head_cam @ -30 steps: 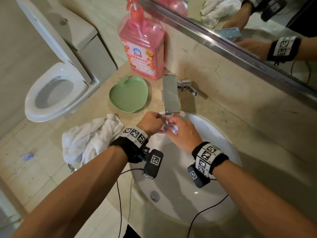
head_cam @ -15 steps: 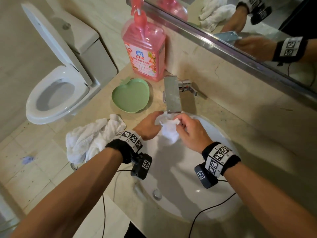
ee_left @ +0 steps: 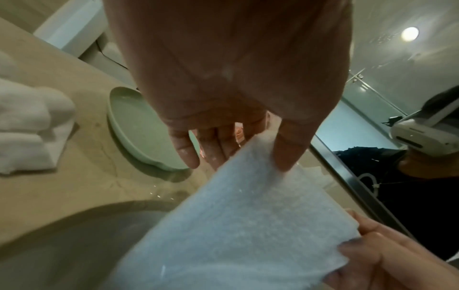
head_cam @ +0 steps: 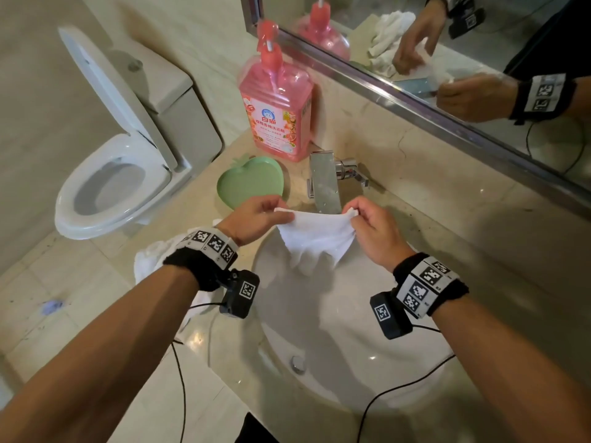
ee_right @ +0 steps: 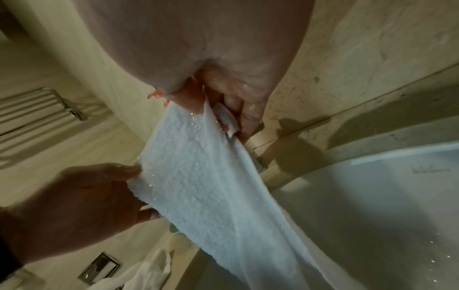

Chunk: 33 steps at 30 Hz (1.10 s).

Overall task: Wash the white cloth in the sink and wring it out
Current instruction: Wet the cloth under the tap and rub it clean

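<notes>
Nearest to the person, two forearms reach out over the round white sink (head_cam: 367, 362), each wrist wrapped in a black band with checkered markers and a small black camera slung beneath. Past the wrists, the left hand (head_cam: 256, 219) and the right hand (head_cam: 372, 230) hold the white cloth (head_cam: 315, 239) up between them — each pinches one top corner, fingers and thumb closed on the fabric, so the upper edge is drawn out fairly straight and the rest hangs in soft folds above the basin. From the left wrist view the thumb lies over the cloth's edge with the other fingers behind it; from the right wrist view the cloth glistens with droplets. The cloth hangs just in front of the flat chrome faucet (head_cam: 324, 183), clear of the basin wall. To the left on the beige counter (head_cam: 447, 219), partly hidden by the left wrist, lies a crumpled white towel (head_cam: 150, 257). Farther back sits a green apple-shaped dish (head_cam: 251, 183), and behind it a pink pump bottle (head_cam: 276, 107) against the wall. Beyond that runs the mirror (head_cam: 527, 43) — the hands and cloth show in it — and off to the far left stands a toilet (head_cam: 121, 161) with its lid raised.
</notes>
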Available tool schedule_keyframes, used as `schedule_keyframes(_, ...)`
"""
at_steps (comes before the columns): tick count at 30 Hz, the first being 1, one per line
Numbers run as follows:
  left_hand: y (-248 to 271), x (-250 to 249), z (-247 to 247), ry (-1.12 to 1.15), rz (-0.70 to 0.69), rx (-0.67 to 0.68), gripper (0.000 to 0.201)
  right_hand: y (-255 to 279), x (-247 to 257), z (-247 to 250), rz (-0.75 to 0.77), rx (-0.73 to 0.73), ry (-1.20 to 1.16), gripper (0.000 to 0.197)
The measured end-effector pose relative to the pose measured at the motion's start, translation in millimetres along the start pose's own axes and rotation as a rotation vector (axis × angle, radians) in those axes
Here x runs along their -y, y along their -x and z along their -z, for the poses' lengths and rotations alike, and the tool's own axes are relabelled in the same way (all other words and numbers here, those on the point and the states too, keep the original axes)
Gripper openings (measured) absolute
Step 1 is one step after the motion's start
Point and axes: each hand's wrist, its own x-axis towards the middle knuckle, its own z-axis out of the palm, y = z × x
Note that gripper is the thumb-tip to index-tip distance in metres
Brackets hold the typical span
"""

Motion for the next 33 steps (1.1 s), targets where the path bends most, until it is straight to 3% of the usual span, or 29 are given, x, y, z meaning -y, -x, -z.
schedule_keyframes(4, 4.0, -21.5, -9.4, 0.165, -0.074, 0.01, 0.02, -4.7, 3.8, 4.5, 0.018, 0.03, -0.094, 0.017)
schedule_keyframes(8, 6.8, -38.3, -5.1, 0.197, -0.112, 0.085, 0.016, -10.7, -3.4, 18.9, -0.001, 0.026, -0.112, 0.023)
schedule_keyframes(10, 7.7, -40.6, -3.5, 0.186, -0.074, 0.155, 0.015, -11.8, -8.3, 20.1, -0.014, 0.015, -0.115, 0.031)
schedule_keyframes(15, 2.2, -20.3, -14.1, 0.113, 0.149, 0.255, 0.011, -3.9, -23.9, 10.8, -0.093, 0.037, -0.066, 0.024)
schedule_keyframes(18, -7.2, 0.0, -31.4, 0.033, 0.275, 0.224, 0.008, -0.4, -30.8, 7.1, -0.158, 0.053, -0.017, 0.034)
schedule_keyframes(23, -34.5, 16.0, -71.5, -0.204, 0.253, 0.071, 0.024, -2.6, -39.9, 10.8, -0.261, 0.013, 0.091, 0.025)
schedule_keyframes(29, -54.7, 14.7, -92.1, 0.106, 0.212, 0.01, 0.031, -11.9, -56.0, 19.9, -0.375, -0.093, -0.043, 0.024)
schedule_keyframes(33, -55.7, 10.2, -85.9, 0.17, 0.182, -0.075, 0.016, -13.7, -62.8, 21.8, -0.458, -0.059, -0.109, 0.028)
